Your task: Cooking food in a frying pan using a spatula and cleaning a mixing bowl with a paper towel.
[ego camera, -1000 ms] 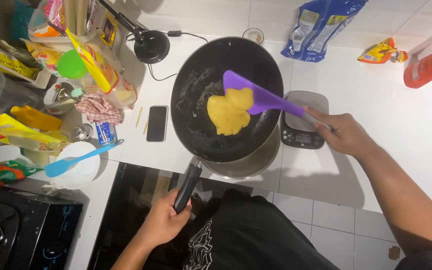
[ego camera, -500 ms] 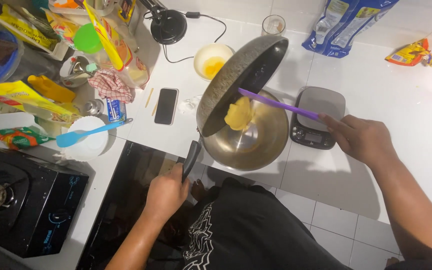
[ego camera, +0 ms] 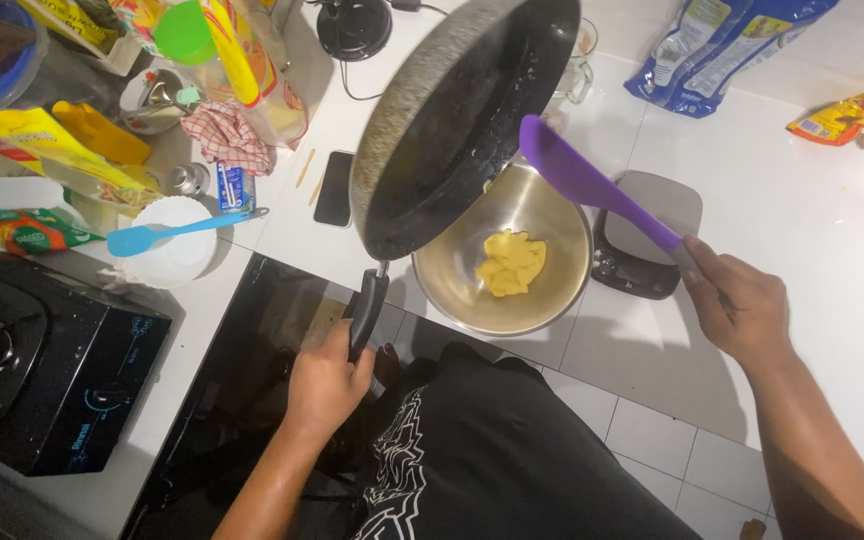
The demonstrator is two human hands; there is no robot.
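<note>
1. Half a second on, the yellow dough (ego camera: 512,262) has left the black pan (ego camera: 462,120) and now lies in the bottom of the steel bowl (ego camera: 452,285), a little right of its centre.
2. That pan has tipped up steeper than before: it stands almost on edge above the bowl's left rim, dark inside facing right.
3. Left hand (ego camera: 327,385) has its fingers wrapped tight round the pan's black handle (ego camera: 367,310), low down near the person's black shirt.
4. Right hand (ego camera: 742,305) grips the thin end of the purple spatula (ego camera: 592,185); fingers closed on it, thumb on top (whether the blade touches the pan I cannot tell, it sits right at the rim).
5. Spatula blade hangs over the bowl's upper right edge, clear of the dough.
6. A grey kitchen scale (ego camera: 647,250) sits on the white tiled desk (ego camera: 802,230) just beside the bowl, under the spatula's shaft.
7. Left of the pan lie a dark phone (ego camera: 334,188) and a white cup (ego camera: 167,260) with a blue spatula (ego camera: 167,235) across it.
8. A black gas stove (ego camera: 42,370) stands at the far left.
</note>
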